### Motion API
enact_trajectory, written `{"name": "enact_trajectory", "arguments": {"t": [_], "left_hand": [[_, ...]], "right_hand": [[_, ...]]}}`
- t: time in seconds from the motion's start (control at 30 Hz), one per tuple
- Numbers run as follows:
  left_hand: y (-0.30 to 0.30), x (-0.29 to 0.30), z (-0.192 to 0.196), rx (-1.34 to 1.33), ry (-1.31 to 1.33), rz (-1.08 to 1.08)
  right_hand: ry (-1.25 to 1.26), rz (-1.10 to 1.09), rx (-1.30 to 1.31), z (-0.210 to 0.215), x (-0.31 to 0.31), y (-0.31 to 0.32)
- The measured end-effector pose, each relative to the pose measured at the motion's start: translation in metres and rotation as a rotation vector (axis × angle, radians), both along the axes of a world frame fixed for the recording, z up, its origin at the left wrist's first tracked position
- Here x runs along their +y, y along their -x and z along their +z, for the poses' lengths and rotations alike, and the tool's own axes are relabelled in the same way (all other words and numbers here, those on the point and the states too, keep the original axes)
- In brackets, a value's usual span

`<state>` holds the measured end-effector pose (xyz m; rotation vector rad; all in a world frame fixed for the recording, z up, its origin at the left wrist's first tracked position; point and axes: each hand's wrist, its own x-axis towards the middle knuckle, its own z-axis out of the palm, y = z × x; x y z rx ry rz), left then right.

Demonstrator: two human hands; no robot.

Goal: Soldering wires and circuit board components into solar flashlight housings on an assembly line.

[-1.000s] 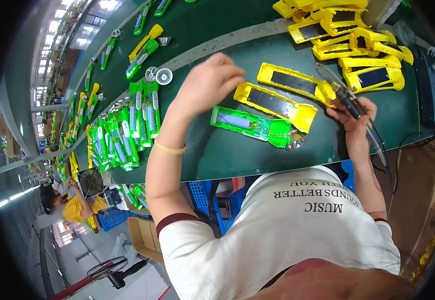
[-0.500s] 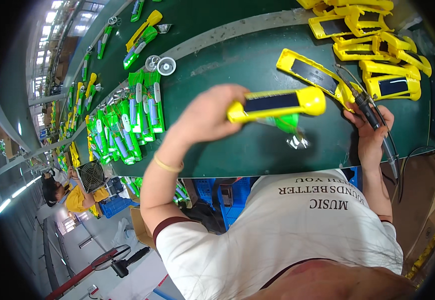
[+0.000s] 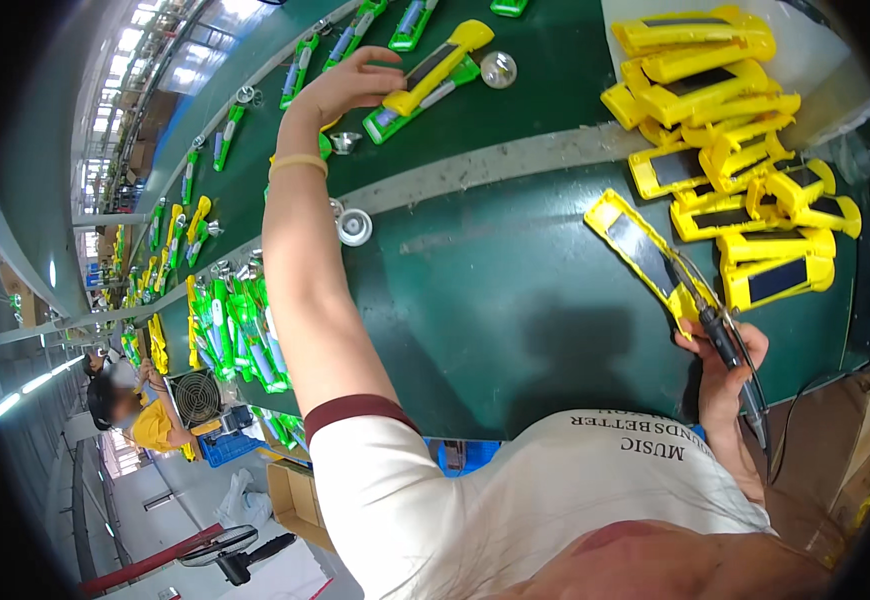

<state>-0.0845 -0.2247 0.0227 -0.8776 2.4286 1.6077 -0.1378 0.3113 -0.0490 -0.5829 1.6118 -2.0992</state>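
My left hand (image 3: 350, 85) reaches to the far left part of the bench, fingers stretched out beside a yellow housing with a dark panel (image 3: 440, 68). That housing lies on a green part (image 3: 425, 100), with a round silvery reflector (image 3: 498, 70) near its end. My right hand (image 3: 730, 365), at the near right, is closed round a soldering iron (image 3: 723, 338), its tip toward the far left. The same hand also grips the end of another yellow housing (image 3: 645, 250), whose hollow side faces up. A thin strand runs along the iron.
Yellow housings (image 3: 725, 150) are piled at the far right. Several green parts with wires (image 3: 240, 330) are heaped on the left, near a white round cup (image 3: 353, 227). A grey strip (image 3: 495, 160) crosses the green bench. A co-worker in yellow (image 3: 155, 425) is at far left.
My left hand has moved away and to the left with a yellow housing and green part, which now lie on the bench, the fingers opened. My right hand still holds the iron and housing.
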Motion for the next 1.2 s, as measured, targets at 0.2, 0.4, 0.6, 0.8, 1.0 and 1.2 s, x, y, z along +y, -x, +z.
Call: {"name": "enact_trajectory", "arguments": {"t": [0.2, 0.4, 0.6, 0.8, 1.0, 1.2], "left_hand": [[0.08, -0.051, -0.057, -0.043, 0.984, 0.348], [0.066, -0.051, -0.045, -0.037, 1.144, 0.269], [-0.04, 0.124, 0.032, 0.083, 0.248, -0.141], [-0.111, 0.291, 0.0, 0.326, 0.531, -0.65], [-0.128, 0.302, -0.032, 0.36, 0.613, -0.49], [-0.161, 0.288, -0.023, 0.403, 0.593, -0.194]], "right_hand": [[-0.013, -0.035, -0.051, -0.001, -0.006, -0.005], [-0.005, 0.029, 0.057, 0.01, -0.01, -0.008], [0.073, 0.101, 0.028, -0.007, -0.003, 0.003], [0.072, 0.234, 0.057, 0.001, 0.002, -0.004], [-0.147, 0.3, 0.245, 0.015, -0.009, 0.001], [0.078, 0.002, 0.1, 0.013, 0.005, 0.012]]}}
